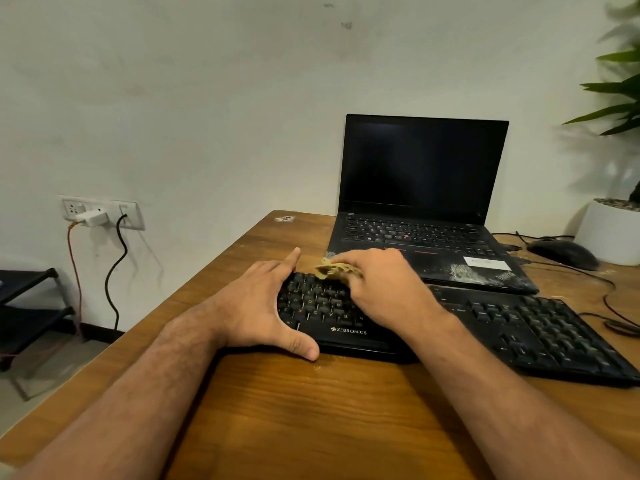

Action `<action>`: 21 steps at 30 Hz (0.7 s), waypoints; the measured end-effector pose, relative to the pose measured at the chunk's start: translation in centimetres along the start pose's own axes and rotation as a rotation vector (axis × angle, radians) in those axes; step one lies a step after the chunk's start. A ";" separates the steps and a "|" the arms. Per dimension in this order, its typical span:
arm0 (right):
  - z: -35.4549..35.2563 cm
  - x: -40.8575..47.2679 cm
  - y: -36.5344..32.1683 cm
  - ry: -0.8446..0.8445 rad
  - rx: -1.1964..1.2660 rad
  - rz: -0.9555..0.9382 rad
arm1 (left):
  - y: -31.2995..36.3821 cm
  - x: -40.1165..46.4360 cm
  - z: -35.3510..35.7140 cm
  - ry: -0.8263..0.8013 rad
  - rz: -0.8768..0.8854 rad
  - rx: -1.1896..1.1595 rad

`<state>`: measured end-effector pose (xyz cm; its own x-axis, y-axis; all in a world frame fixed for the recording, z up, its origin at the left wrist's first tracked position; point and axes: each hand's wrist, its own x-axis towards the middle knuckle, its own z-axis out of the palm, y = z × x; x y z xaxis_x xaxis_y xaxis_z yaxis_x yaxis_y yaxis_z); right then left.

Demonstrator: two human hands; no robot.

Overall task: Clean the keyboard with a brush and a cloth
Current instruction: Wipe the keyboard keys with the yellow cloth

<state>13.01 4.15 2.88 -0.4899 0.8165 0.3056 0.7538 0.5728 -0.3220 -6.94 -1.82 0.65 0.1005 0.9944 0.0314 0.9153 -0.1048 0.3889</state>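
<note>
A black Zebronics keyboard (pixel 540 327) lies across the wooden desk (pixel 311 417), slanting away to the right. My left hand (pixel 263 306) spans its left end, thumb on the front edge and fingers stretched over the back edge, holding it in place. My right hand (pixel 384 289) holds a small bunched yellowish cloth (pixel 334 268) against the upper rows of keys left of the middle. The cloth sticks out from under the fingers and is blurred. No brush is in view.
An open black laptop (pixel 422 202) with a dark screen stands just behind the keyboard. A black mouse (pixel 562 254) and cables lie at the right, beside a white plant pot (pixel 609 233). The desk's left edge drops off toward a wall socket (pixel 100 213) and a black shelf (pixel 27 306).
</note>
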 end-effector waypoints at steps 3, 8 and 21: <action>0.4 -0.7 -1.6 -0.049 -0.007 -0.075 | 0.0 0.0 0.1 0.005 0.007 0.016; -0.1 -1.6 -2.7 -0.013 0.038 -0.196 | -0.1 0.1 0.0 -0.001 0.012 0.004; -1.5 -3.1 -2.2 -0.275 0.169 -0.244 | -0.1 0.0 -0.1 -0.010 0.015 0.028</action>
<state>13.54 0.30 4.03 -0.7616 0.6310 0.1475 0.5294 0.7371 -0.4199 -7.05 -1.80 0.66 0.1178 0.9926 0.0281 0.9244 -0.1199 0.3622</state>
